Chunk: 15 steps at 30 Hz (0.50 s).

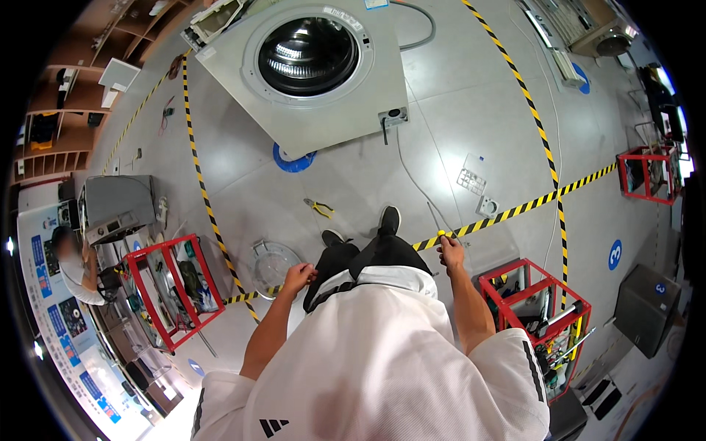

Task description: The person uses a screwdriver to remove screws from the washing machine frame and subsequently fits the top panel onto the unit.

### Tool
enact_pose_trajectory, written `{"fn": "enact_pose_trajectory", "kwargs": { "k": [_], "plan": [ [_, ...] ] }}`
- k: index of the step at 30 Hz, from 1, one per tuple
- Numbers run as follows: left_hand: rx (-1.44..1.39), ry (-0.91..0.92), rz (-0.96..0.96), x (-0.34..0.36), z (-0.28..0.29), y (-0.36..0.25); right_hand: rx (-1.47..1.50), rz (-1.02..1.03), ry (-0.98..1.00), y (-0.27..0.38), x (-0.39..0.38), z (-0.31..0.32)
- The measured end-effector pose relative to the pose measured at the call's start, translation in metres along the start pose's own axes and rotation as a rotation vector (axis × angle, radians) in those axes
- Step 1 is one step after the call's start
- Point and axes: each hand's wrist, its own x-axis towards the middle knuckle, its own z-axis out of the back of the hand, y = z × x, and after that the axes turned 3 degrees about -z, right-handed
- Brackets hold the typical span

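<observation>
My right hand (452,253) is closed around a yellow-ended tool (441,234), most of which is hidden in the fingers. Beside my left thigh, my left hand (299,278) is curled closed; whatever it may hold is hidden. In front of me stands a washing machine (346,121) with its round drum opening (309,55) facing up toward me and no door over it. Yellow-handled pliers (319,208) lie on the floor ahead of my shoes. A round clear door with a pale ring (275,266) lies on the floor near my left hand.
Red-framed tool carts stand at my left (175,290) and right (533,301). A grey cable (415,180) trails from the machine toward my right hand. A small grid tray (471,181) and a white part (487,206) lie ahead right. Another person (77,272) is at far left.
</observation>
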Motion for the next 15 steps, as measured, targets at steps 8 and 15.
{"fn": "enact_pose_trajectory", "kwargs": {
  "k": [8, 15],
  "plan": [
    [0.062, -0.016, 0.027, 0.002, -0.002, -0.006, -0.045, -0.046, -0.015, -0.034, 0.011, 0.017],
    [0.078, -0.078, -0.082, 0.007, 0.016, -0.027, -0.01, -0.07, -0.017, -0.059, 0.019, 0.018]
  ]
}}
